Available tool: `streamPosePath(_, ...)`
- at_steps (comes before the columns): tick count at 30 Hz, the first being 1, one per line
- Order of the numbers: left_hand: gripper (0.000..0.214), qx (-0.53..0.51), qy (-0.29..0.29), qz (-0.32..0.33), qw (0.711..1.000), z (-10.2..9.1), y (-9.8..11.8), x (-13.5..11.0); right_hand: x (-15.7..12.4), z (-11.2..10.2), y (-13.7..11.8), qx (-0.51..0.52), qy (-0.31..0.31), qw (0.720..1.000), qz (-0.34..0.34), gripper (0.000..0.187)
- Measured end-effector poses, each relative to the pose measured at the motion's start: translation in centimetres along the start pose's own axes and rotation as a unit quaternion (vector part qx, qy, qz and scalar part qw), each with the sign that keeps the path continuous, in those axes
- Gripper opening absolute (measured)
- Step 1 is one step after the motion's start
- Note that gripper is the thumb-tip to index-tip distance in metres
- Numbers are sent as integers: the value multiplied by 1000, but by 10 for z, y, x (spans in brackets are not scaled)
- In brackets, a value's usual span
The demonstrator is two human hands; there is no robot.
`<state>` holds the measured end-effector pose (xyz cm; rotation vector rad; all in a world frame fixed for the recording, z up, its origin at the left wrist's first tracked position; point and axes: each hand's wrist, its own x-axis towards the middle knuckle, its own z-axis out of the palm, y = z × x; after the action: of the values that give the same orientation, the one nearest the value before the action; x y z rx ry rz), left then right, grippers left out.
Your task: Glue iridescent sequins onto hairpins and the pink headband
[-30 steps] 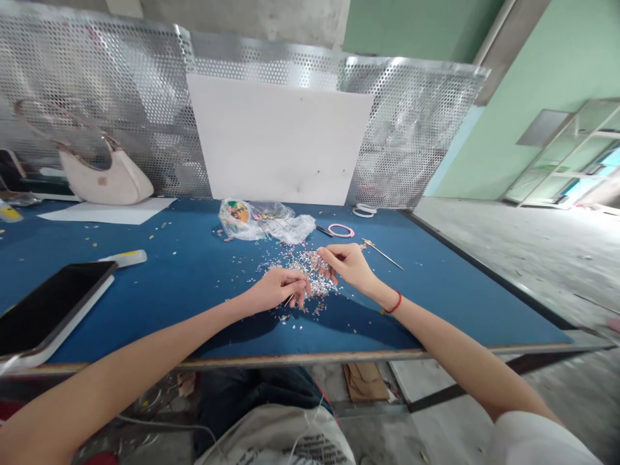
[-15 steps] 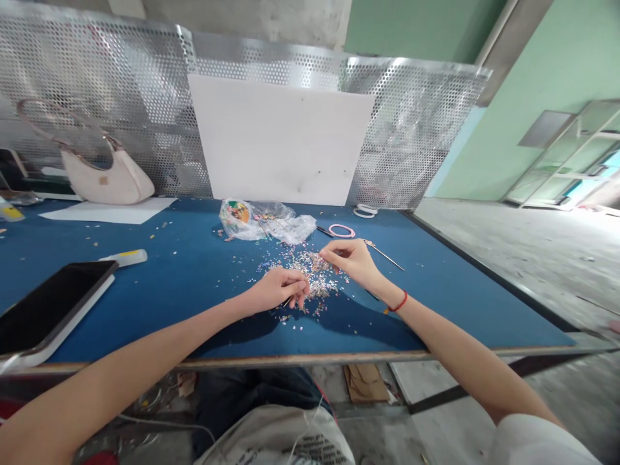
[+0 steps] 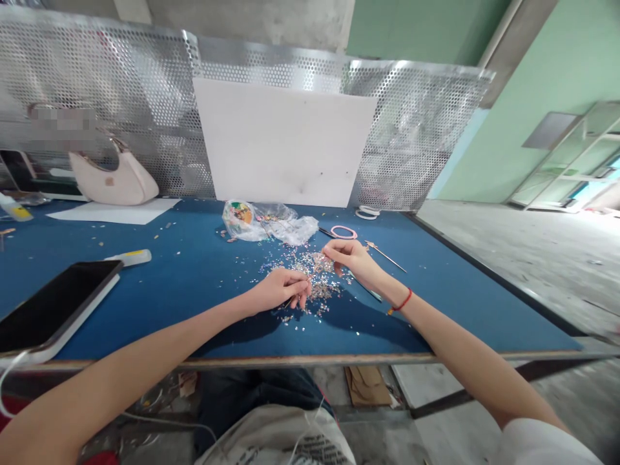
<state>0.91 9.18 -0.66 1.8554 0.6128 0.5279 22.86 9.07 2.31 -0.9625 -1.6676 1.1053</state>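
Note:
My left hand [image 3: 287, 288] is closed around a thin hair stick [image 3: 311, 276], just above the blue table. The stick slants up to the right, with a small pinkish ornament near its upper end. Beside that end, my right hand [image 3: 352, 259] is closed in a pinch; what lies between its fingertips is too small to make out. Beneath both hands spreads a heap of tiny shiny sequins [image 3: 325, 292], partly hidden by my fingers. A slim dark tool [image 3: 369, 289], perhaps tweezers, lies under my right wrist. Another hair stick [image 3: 389, 258] rests farther right.
Behind the heap are a crumpled clear plastic bag [image 3: 298, 229] and a pink ring [image 3: 343, 232]. To the left lie a phone-like device [image 3: 53, 303], a small glue bottle [image 3: 130, 258] and white paper [image 3: 116, 212]. A handbag [image 3: 119, 184] stands behind. A white board [image 3: 285, 142] borders the back.
The view has shifted slightly, so the scene sits a little farther right. Both hands keep nearly the same pose, and the slim tool beneath my right wrist shows more.

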Motion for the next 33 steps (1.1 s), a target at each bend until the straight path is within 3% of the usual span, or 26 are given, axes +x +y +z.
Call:
streamPosePath(4, 26, 1, -1, -2, 1000, 0, 2, 0, -1, 0, -1, -2, -30, 999, 16, 35)
streamPosePath(12, 27, 4, -20, 6, 1000, -1, 3, -1, 2, -13, -3, -31, -104, 993, -51, 33)
streamPosePath(16, 26, 16, -17, 3, 1000, -1, 4, -1, 2, -9, 1, -17, -88, 994, -65, 35)
streamPosePath(21, 27, 12, -3, 5, 1000, -3, 2, -1, 4, 1, 7, 64, 5, 996, -60, 38)
streamPosePath(26, 25, 10, 10, -6, 1000, -4, 0, 0, 7, 1, 10, 35, 64, 997, -29, 58)
streamPosePath(30, 25, 4, 8, -1, 1000, -4, 0, 0, 4, 1, 9, -29, 35, 999, -13, 70)
streamPosePath(33, 24, 0, 7, 5, 1000, -5, -1, 0, 1, 3, 9, -65, -7, 998, -14, 58)
